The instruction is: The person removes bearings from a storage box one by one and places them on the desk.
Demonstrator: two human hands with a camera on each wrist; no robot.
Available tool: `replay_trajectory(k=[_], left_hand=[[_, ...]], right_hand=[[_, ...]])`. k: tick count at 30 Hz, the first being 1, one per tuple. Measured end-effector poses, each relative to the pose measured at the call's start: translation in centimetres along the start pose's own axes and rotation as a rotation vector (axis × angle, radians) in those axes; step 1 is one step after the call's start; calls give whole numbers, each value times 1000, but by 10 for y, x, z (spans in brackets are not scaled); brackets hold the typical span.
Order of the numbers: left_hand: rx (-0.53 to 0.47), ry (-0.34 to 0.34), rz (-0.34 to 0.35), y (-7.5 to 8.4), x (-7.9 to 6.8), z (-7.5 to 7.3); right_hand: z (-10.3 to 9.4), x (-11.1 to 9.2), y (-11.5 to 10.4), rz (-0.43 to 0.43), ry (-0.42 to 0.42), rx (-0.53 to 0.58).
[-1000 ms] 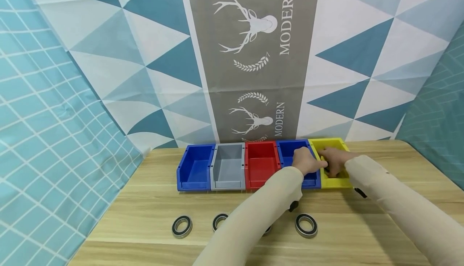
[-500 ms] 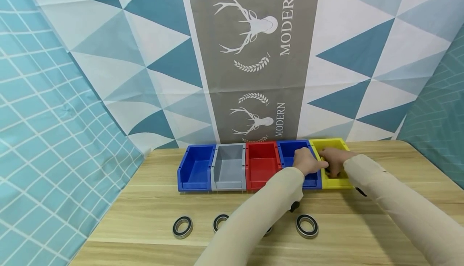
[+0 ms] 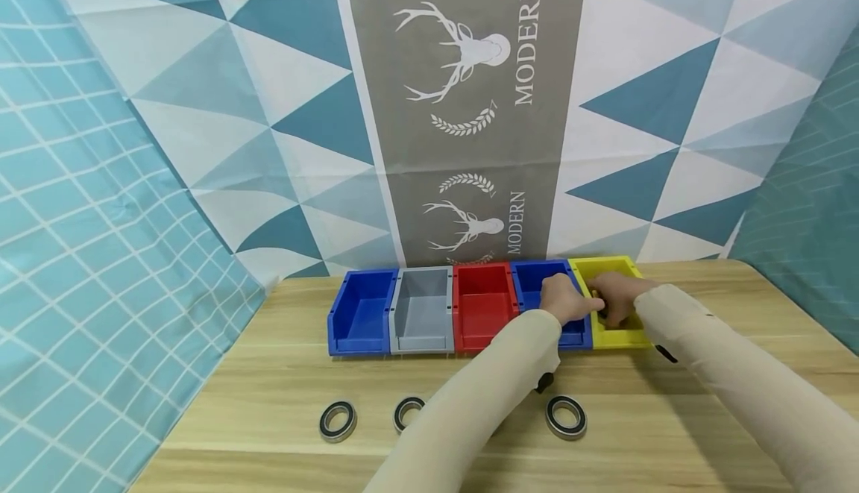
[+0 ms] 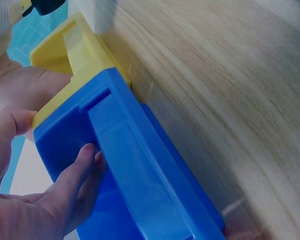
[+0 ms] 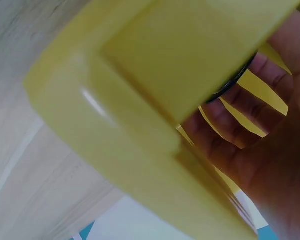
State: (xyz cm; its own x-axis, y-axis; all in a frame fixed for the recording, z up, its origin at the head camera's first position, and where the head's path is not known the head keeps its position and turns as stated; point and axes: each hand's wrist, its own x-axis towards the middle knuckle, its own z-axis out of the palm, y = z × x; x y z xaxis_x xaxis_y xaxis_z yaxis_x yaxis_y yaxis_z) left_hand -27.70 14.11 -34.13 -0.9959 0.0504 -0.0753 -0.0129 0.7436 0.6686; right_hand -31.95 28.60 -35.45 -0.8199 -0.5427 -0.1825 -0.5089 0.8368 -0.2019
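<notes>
In the head view, my left hand (image 3: 567, 300) reaches over the right-hand blue bin (image 3: 535, 273). Its thumb lies on the rim shared with the yellow bin (image 3: 620, 340), and its fingers (image 4: 82, 165) reach inside the blue bin, gripping the side wall between them. My right hand (image 3: 616, 299) is down inside the yellow bin. The right wrist view shows its fingers curled at a black-edged bearing (image 5: 235, 82), which they hold; the bin wall hides most of that ring.
A red bin (image 3: 485, 314), a grey bin (image 3: 424, 314) and another blue bin (image 3: 365, 314) continue the row leftward. Bearings lie on the wooden table: a left one (image 3: 338, 421), a partly covered one (image 3: 407, 409) and a right one (image 3: 566, 417). Patterned cloth (image 3: 470, 142) hangs behind.
Both hands stay at almost the same places. The right hand shifts slightly within the yellow bin, and the view moves a little. The bins and table bearings stay put.
</notes>
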Motion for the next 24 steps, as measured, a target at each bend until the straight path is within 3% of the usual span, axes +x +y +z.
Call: replay_trajectory(k=[14, 24], left_hand=[[-2, -13, 8, -3, -1, -2], [-5, -23, 13, -3, -2, -2]], right_hand=[[-9, -11, -8, -89, 26, 3], [-17, -21, -14, -8, -1, 24]])
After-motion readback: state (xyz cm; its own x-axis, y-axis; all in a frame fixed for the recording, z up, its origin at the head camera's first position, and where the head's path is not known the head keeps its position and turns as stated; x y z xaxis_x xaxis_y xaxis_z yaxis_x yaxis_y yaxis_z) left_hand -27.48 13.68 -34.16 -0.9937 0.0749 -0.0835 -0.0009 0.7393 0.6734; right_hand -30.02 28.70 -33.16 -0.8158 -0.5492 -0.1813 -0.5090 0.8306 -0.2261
